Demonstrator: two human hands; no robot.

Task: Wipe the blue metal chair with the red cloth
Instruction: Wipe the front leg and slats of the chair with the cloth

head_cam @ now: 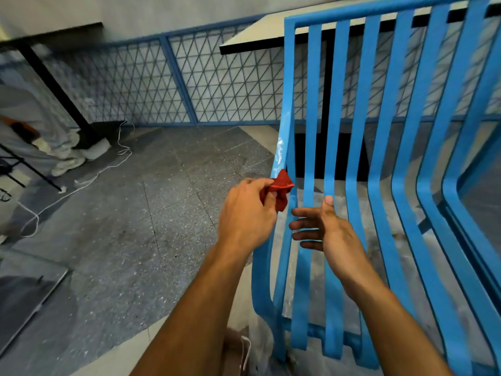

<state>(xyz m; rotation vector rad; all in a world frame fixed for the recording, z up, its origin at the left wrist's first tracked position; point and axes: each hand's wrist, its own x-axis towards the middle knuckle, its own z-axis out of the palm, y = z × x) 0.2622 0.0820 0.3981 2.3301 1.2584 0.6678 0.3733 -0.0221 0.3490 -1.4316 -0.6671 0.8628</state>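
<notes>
Soft, even, shadowless light; slightly smeary detail throughout. Wide-angle bending curves the blue chair (pixel 385 158) slats near the edges.

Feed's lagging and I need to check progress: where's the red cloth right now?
In the head view, the red cloth is bunched in the left hand, pressed against the leftmost slat of the blue chair, just above the open right hand.
</notes>
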